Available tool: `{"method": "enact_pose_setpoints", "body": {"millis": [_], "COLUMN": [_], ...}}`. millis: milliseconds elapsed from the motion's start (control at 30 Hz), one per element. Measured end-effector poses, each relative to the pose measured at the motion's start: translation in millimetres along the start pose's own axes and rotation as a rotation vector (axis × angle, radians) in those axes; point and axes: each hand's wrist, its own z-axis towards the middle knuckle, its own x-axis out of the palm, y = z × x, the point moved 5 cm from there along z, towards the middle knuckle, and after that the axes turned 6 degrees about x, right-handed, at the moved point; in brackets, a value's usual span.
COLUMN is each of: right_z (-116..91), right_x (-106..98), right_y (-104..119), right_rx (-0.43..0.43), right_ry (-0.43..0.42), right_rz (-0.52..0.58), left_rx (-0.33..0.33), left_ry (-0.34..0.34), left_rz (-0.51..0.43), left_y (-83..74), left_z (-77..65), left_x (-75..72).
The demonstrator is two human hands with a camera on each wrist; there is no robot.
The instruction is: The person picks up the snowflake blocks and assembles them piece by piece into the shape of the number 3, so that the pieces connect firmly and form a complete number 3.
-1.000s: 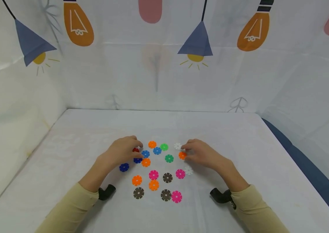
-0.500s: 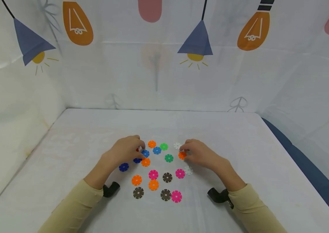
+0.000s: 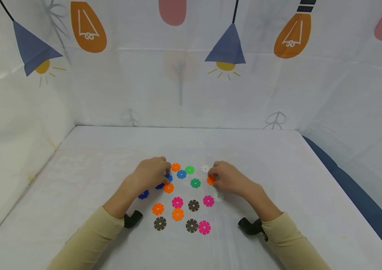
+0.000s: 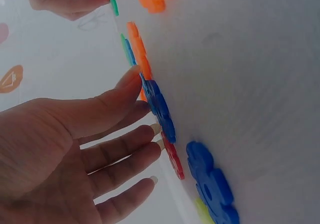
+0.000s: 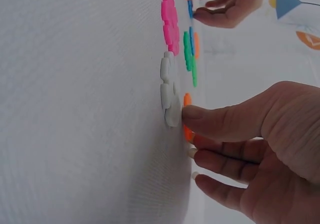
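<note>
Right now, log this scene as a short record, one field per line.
Left hand: at a light-blue disc; grip unclear
Right hand: at an orange disc; grip unclear
Between hands: green discs, a second light-blue disc, among others
Front row: two dark discs, one pink disc
Surface: white tabletop
Sleeves: beige
Backdrop: white, printed with lamps and bulbs

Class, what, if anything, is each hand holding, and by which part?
It cannot be told: the left hand is at the edge of a light blue disc, the right hand at the edge of an orange disc, each partly hidden.
</note>
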Motion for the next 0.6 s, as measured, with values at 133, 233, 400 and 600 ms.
{"method": "enact_pose_setpoints", "body": {"millis": [133,233,400,600], "right_z": [0.7,0.8,0.5,1.4], "right_x": [0.1,0.4,-0.1,-1.4], "right_y": [-0.1,-0.6,-1.1,-1.0], "right_rx": [0.005,-0.002,-0.009,0.008], "right_ry": [0.001,-0.001,-0.008,-0.019], "right_rz": [0.014,0.016,0.019,0.031], "left_rx": [-0.003,-0.008,-0.016,-0.022], "left_ry": [0.005,0.004,-0.002,0.003], "left_rz": [-0.034,-0.058,-0.066,-0.096], "left_y": [2.4,4.2,5.1,6.1], "left_z": [1.0,1.2,1.5,2.5], "left_x": [1.5,2.2,2.7,4.3]}}
